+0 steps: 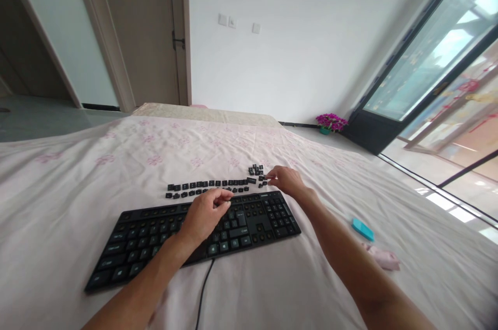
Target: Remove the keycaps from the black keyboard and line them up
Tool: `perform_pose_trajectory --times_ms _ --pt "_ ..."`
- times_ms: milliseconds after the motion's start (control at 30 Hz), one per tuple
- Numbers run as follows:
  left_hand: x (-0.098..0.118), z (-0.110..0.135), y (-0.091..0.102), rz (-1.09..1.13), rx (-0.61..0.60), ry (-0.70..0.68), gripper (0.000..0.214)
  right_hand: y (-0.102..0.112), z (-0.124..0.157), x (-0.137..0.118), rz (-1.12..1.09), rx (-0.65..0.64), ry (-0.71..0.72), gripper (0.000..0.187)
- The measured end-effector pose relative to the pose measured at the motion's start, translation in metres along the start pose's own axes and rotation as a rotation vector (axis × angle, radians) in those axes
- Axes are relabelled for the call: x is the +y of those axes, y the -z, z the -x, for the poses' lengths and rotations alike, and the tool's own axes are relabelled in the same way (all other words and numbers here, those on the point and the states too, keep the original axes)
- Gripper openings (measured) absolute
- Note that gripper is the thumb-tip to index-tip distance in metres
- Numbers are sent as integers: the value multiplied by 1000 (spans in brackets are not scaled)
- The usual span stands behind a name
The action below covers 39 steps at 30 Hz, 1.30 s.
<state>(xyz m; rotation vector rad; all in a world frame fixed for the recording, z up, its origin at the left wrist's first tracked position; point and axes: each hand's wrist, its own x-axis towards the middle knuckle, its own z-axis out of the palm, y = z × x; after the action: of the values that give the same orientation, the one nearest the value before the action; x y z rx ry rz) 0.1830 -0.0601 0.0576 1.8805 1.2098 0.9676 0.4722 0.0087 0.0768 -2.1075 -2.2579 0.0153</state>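
Note:
A black keyboard lies at a slant on the bed, with keycaps off its top row and part of its right side. Over its upper middle is my left hand, thumb and forefinger drawn together; whatever they may hold is hidden. Beyond the keyboard, loose black keycaps stand in two rows, the nearer one partly behind my left fingers. My right hand pinches at a small keycap beside a loose cluster of keycaps at the right end of the rows.
A pale flowered sheet covers the bed. On the right lie a light-blue object and a crumpled pink cloth. The keyboard's cable runs toward me. Past the bed are a potted purple plant and a glass door.

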Motion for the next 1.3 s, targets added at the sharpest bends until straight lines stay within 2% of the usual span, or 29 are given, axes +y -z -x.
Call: perform_pose_trajectory --times_ms 67,200,367,467,600,767,1100,1300 --pt "0 -1 12 -49 -26 0 25 -1 0 -4 16 -14 38 21" --pt "-12 1 40 -215 -65 33 28 -3 0 -7 35 -34 16 18" --pt "-41 8 74 -419 -19 101 30 -1 1 -2 39 -20 -20 18" --pt "-52 15 86 -469 0 158 32 1 1 -2 39 -14 -23 17" --pt "-54 22 86 -486 20 156 33 3 2 -9 -2 18 47 19" --pt "-54 23 83 -528 -2 143 33 0 3 -23 -30 -50 132 19" --pt "-59 22 83 -528 -4 154 33 -1 1 -13 -2 -31 69 19" --pt "-58 22 83 -513 3 159 33 10 -11 -1 -99 87 -8 19"
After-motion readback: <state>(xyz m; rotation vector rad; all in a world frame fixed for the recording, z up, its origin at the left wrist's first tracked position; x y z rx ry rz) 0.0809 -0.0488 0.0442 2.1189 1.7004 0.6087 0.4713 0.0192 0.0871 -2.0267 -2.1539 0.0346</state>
